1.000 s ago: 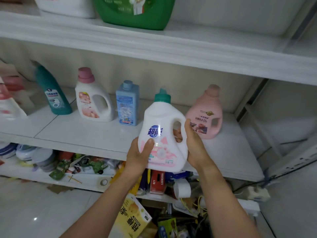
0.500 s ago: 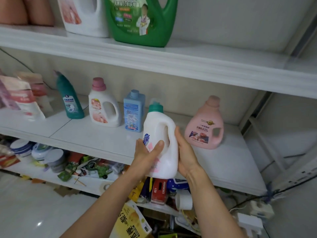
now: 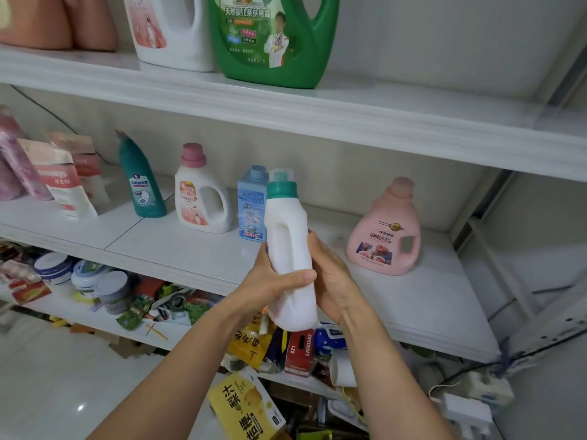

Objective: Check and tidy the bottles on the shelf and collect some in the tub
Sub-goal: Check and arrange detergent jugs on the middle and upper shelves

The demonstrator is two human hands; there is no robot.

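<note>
I grasp the white detergent bottle (image 3: 290,246) with both hands: the left hand (image 3: 266,279) has its thumb across the lower body and the right hand (image 3: 333,281) cups the far side. That keeps it upright with the narrow handle edge toward me, probably for checking. It hangs just off the middle shelf's (image 3: 178,246) front edge, before the blue bottle (image 3: 251,211). No tub shows.

The white plastic bottle with a teal cap (image 3: 290,249) is held between the hands, left hand (image 3: 270,281) at its 8 o'clock, right hand (image 3: 333,277) at 4, before the white middle shelf (image 3: 178,249). On that shelf, a blue rectangular plastic bottle (image 3: 252,208) stands just behind at 11, a white pink-capped jug (image 3: 200,198) and a teal slant-necked bottle (image 3: 141,182) toward 10, and a pink plastic jug (image 3: 386,230) at 2.
</note>
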